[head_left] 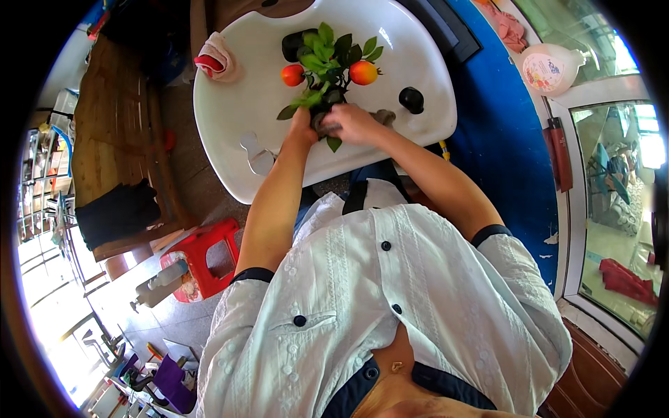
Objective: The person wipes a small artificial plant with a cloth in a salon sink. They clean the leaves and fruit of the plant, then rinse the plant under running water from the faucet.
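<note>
A leafy plant point(324, 59) with two orange-red fruits stands in the white basin point(237, 125). Its base is mostly hidden behind my hands. My left hand point(302, 127) is closed at the lower left of the plant, holding it low down. My right hand point(354, 125), slightly blurred, closes on a grey-brown cloth point(384, 118) against the plant's base; part of the cloth sticks out beyond the wrist. One green leaf point(334, 143) hangs below the hands.
In the basin are a black round fitting point(411, 100), a dark pad point(297, 46) and a chrome tap point(256, 153). A pink towel point(217, 57) hangs over the left rim. A red stool point(205, 258) stands at lower left; a pump bottle point(550, 69) is at right.
</note>
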`<state>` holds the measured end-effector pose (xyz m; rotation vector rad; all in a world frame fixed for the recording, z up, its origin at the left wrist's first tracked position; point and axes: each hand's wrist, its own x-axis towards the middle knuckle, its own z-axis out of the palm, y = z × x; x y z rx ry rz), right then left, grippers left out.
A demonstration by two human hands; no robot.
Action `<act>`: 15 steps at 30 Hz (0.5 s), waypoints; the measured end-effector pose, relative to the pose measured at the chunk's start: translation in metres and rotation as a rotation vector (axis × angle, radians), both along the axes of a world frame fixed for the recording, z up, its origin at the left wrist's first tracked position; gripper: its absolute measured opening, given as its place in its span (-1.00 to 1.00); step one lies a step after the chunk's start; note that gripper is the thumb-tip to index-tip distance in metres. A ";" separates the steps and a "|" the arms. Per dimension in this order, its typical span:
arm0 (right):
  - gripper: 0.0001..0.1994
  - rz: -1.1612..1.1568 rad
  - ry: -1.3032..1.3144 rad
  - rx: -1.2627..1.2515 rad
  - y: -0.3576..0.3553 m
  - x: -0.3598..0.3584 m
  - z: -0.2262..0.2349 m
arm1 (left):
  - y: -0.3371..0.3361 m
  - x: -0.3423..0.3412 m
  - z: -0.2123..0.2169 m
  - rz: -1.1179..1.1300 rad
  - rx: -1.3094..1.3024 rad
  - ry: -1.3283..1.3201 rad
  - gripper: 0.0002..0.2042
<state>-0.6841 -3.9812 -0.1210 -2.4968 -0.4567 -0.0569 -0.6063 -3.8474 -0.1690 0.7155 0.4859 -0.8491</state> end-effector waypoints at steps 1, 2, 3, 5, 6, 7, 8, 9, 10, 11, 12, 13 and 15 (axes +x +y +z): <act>-0.79 0.104 -0.051 -0.034 -0.002 -0.007 0.006 | 0.001 0.003 -0.005 0.035 -0.033 -0.016 -0.72; -0.77 0.184 0.058 0.099 -0.010 -0.009 0.014 | 0.001 0.005 -0.011 0.072 -0.066 -0.032 -0.71; -0.75 0.257 0.171 0.231 -0.023 -0.012 0.029 | 0.000 0.007 -0.015 0.104 -0.100 -0.045 -0.70; -0.72 0.105 0.348 0.563 -0.040 -0.017 0.047 | -0.001 -0.003 -0.002 0.006 -0.112 -0.076 -0.63; -0.70 -0.114 0.400 0.749 -0.046 -0.017 0.054 | -0.002 -0.007 0.009 -0.036 -0.092 -0.073 -0.62; -0.68 -0.336 0.449 0.929 -0.049 -0.014 0.056 | -0.002 -0.009 0.015 -0.076 -0.072 -0.071 -0.60; -0.68 -0.456 0.319 0.943 -0.049 -0.005 0.049 | -0.003 -0.011 0.020 -0.082 -0.126 -0.062 -0.58; -0.67 -0.565 0.182 0.953 -0.046 0.013 0.037 | -0.002 -0.008 0.020 -0.089 -0.139 -0.049 -0.57; -0.67 -0.680 0.043 0.959 -0.039 0.023 0.024 | -0.002 -0.006 0.015 -0.103 -0.153 -0.032 -0.56; -0.67 -0.580 -0.042 0.723 -0.026 0.023 0.005 | -0.002 -0.005 0.010 -0.119 -0.164 -0.012 -0.55; -0.68 -0.479 -0.122 0.491 -0.010 0.022 -0.018 | -0.003 -0.006 0.008 -0.095 -0.135 -0.013 -0.51; -0.69 -0.371 -0.201 0.252 -0.001 0.020 -0.023 | -0.004 -0.006 0.006 -0.067 -0.115 -0.017 -0.48; -0.70 -0.216 -0.111 0.227 -0.001 0.017 -0.024 | 0.001 -0.004 0.001 -0.061 -0.100 -0.049 -0.38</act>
